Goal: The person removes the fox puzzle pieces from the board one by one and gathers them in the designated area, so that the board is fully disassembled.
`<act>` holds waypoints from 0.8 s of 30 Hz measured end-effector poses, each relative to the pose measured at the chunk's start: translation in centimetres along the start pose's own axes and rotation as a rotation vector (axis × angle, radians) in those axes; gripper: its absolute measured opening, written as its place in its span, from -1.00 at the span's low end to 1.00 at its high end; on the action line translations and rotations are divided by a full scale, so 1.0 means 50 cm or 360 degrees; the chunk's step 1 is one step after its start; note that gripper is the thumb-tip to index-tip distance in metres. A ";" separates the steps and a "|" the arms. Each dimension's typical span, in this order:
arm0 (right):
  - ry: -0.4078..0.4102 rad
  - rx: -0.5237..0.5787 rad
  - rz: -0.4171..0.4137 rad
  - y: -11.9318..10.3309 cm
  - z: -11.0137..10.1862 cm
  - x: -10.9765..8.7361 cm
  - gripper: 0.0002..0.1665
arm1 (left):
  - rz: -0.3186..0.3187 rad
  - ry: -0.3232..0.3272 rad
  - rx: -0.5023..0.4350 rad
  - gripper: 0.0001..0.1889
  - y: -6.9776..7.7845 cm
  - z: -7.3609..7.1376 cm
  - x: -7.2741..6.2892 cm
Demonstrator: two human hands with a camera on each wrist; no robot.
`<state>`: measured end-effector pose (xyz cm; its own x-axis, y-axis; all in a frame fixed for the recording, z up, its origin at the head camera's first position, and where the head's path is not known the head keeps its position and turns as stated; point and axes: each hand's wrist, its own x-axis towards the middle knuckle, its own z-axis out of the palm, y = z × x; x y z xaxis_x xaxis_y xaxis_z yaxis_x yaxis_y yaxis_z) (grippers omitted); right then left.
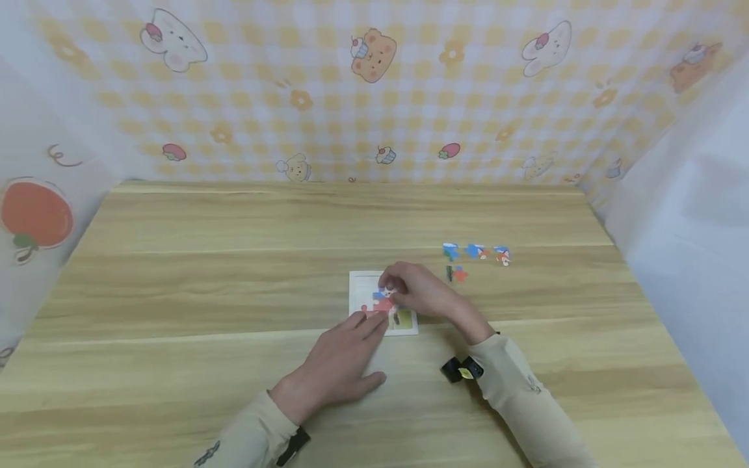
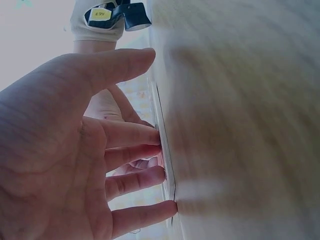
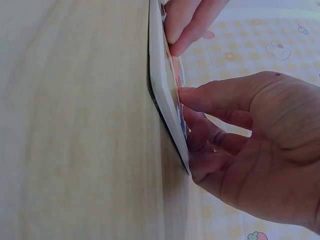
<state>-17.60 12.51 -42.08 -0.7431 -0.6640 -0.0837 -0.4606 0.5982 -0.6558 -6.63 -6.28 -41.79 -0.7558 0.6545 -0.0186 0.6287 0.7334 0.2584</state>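
A white-framed jigsaw puzzle board (image 1: pixel 354 286) lies flat on the wooden table, with joined pieces in red, blue and yellow inside it. My left hand (image 1: pixel 342 364) reaches over its near left edge; in the left wrist view the fingers (image 2: pixel 135 182) are straight and spread, their tips at the board, and the thumb stands apart. On the far right side of the board, my right hand (image 1: pixel 424 291) pinches a puzzle piece (image 1: pixel 388 293) with a white figure and blue ground. The right wrist view shows its thumb (image 3: pixel 210 96) low over the pieces, other fingers curled beneath.
Several loose puzzle pieces lie on the table right of the board, among them a blue-and-green piece (image 1: pixel 450 251), a blue piece (image 1: pixel 475 251) and a red piece (image 1: pixel 460 273). A checked cloth (image 1: pixel 328 123) hangs behind the table (image 1: pixel 205 260).
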 end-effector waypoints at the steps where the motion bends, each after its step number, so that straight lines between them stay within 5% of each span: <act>1: 0.0004 -0.0004 -0.0005 0.001 0.001 -0.001 -0.72 | 0.0010 -0.0002 0.0006 -0.21 0.001 0.000 0.001; 24: 0.0010 0.0075 0.0022 -0.003 0.004 0.000 -0.86 | 0.0022 0.0054 -0.0009 -0.24 0.001 0.009 0.000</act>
<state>-17.44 12.34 -42.12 -0.7524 -0.6529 -0.0880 -0.4273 0.5853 -0.6890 -6.52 -6.17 -42.20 -0.7529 0.6579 0.0176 0.6382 0.7233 0.2637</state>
